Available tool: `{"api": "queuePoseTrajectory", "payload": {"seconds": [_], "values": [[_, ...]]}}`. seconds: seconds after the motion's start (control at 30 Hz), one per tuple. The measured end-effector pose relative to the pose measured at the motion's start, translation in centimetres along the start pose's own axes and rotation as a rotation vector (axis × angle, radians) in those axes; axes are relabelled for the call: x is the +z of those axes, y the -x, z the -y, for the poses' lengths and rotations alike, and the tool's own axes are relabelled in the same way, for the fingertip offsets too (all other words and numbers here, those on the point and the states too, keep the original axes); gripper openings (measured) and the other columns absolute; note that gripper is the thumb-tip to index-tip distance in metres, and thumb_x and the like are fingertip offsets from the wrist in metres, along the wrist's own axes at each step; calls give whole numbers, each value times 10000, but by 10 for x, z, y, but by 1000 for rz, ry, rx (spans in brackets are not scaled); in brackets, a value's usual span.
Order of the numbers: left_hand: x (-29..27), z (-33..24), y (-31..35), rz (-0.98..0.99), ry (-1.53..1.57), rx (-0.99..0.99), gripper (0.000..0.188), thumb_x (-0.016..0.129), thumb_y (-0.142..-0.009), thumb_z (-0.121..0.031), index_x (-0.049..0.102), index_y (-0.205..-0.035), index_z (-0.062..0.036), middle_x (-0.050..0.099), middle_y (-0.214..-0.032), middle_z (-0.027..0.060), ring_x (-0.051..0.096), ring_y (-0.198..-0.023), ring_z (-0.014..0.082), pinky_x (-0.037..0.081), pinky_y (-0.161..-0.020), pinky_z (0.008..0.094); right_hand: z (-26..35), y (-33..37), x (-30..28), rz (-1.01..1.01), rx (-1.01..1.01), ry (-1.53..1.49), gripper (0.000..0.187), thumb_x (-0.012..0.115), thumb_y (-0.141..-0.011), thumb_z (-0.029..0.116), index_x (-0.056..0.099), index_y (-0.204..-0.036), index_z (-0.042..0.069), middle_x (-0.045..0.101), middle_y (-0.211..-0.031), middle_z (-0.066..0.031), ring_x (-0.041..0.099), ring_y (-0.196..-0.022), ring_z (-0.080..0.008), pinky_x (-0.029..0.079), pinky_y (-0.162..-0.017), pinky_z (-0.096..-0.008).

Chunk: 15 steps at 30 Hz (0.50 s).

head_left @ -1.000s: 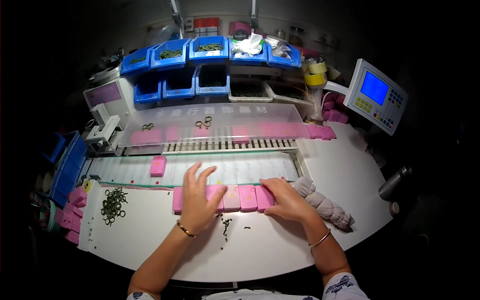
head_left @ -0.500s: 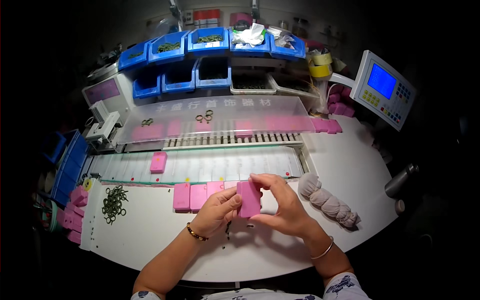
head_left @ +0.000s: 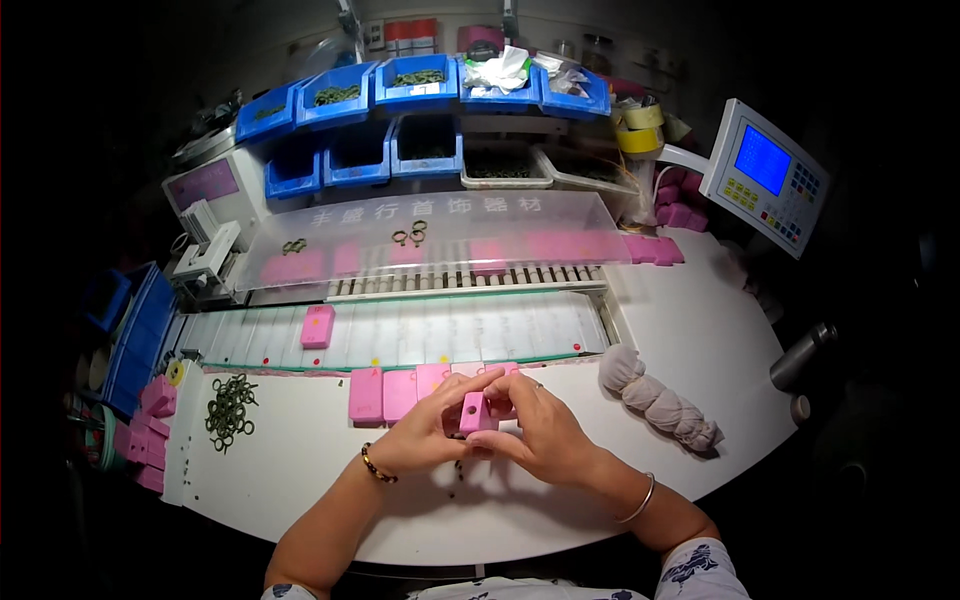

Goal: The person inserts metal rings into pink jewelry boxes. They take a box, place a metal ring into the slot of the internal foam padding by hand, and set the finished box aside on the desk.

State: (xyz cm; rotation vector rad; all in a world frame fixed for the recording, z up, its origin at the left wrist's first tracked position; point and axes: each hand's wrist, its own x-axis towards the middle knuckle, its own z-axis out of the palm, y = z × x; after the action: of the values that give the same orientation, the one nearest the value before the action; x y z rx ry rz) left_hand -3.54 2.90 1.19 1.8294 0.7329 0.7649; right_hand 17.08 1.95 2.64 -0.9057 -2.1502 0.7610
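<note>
Above the white table, a pink rubber mould [head_left: 473, 418] is held between my two hands, its narrow end with a dark round hole turned toward me. My left hand [head_left: 425, 428] grips it from the left. Fingers and thumb of my right hand [head_left: 540, 425] close on its right side. Just beyond my hands stands a row of similar pink moulds [head_left: 367, 398], partly hidden by my fingers. One more pink block [head_left: 318, 327] rests on the glass-edged strip behind. To the left lies a pile of dark green ring pieces [head_left: 230, 412].
Blue bins [head_left: 338, 95] stand in two tiers at the back. A clear printed cover [head_left: 430, 240] slopes over rollers, with a few green rings on it. At right are a control panel [head_left: 765, 175], a twisted cloth [head_left: 660, 405] and a dark bottle [head_left: 803, 358]. Stacked pink blocks [head_left: 147, 440] sit far left.
The mould has been turned from its broad face to its narrow holed end. My hands have come closer together around it, moving slightly left.
</note>
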Motion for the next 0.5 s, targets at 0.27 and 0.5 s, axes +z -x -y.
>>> {"api": "queuePoseTrajectory", "payload": {"seconds": [0.27,0.5], "values": [[7,7,4,-159,204,-99,787,719,-793,19,333,-1478,-10,444,-1390,102,468,-1251,166,412,-1039,318,5,-3,18,-166,-114,374,326,617,-918,199,530,-1166,7,569,-983,-150,619,-814,-336,525,-680,-413],[17,14,2,-214,409,-92,736,716,-856,-89,324,-1472,4,427,-1365,126,443,-1276,202,373,-1083,328,-2,-3,16,-232,-96,296,280,575,-918,78,558,-1187,4,605,-978,-182,630,-805,-349,522,-694,-413]]}}
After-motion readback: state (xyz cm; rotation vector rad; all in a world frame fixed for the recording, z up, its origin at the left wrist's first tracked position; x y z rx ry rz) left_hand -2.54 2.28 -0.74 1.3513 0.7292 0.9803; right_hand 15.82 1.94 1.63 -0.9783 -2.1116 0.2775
